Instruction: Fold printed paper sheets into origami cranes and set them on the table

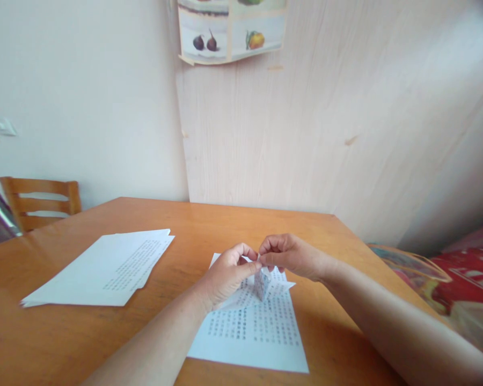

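My left hand (229, 273) and my right hand (292, 256) meet over the middle of the table. Between them is a folded piece of printed paper (262, 284), its top pinched by the fingertips of both hands. Its lower part tapers downward, and pale wing-like flaps reach out on either side. The exact shape is partly hidden behind my fingers. Beneath it lies a flat printed sheet (249, 354) with rows of dark characters, partly covered by my left hand and the folded paper.
A stack of printed sheets (100, 271) lies on the left of the wooden table (156, 332). Behind it stands a wooden chair (42, 203). A fruit poster (229, 40) hangs on the wall. Red bags and other items (467, 273) are beyond the table's right edge.
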Demonstrator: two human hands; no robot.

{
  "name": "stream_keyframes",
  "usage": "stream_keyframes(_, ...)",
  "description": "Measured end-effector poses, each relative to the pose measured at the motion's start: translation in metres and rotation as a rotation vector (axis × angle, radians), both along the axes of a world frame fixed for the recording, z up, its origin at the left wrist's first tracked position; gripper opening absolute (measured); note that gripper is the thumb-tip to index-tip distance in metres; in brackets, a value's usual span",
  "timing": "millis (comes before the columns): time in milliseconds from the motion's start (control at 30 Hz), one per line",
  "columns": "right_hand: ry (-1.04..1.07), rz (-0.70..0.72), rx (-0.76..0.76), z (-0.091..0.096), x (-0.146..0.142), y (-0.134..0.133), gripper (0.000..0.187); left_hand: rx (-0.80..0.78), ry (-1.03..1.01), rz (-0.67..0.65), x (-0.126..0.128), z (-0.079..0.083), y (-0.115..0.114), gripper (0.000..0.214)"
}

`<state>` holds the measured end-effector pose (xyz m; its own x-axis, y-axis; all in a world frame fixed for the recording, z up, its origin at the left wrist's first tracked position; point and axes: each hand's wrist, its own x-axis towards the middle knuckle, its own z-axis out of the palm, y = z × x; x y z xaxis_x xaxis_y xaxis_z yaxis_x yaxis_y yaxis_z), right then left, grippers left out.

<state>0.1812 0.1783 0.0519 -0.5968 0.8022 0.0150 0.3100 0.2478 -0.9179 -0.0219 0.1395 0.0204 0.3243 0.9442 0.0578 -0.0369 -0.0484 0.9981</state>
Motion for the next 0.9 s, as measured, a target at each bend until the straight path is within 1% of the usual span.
stream_keyframes(133,0.010,0.016,-0.025,0.000,0.000,0.000,0.011,0.045,0.026,0.020,0.001,-0.002,0.002,0.025)
stream_keyframes(267,0.013,0.007,-0.017,0.001,0.000,-0.001,0.010,0.053,0.064,0.035,0.002,-0.002,0.001,0.020)
stream_keyframes(433,0.027,-0.014,-0.045,0.002,-0.003,-0.003,0.010,0.061,0.089,0.039,0.002,0.000,0.000,0.023)
stream_keyframes(600,0.042,-0.035,-0.067,0.003,-0.006,-0.005,0.011,0.103,0.106,0.063,0.003,-0.001,0.001,0.022)
stream_keyframes(767,0.133,-0.083,-0.160,0.003,-0.009,-0.006,0.011,0.165,0.096,0.045,0.005,-0.001,0.000,0.020)
stream_keyframes(900,0.150,-0.123,-0.245,0.001,-0.011,-0.007,0.009,0.198,0.115,0.054,0.007,0.001,-0.002,0.017)
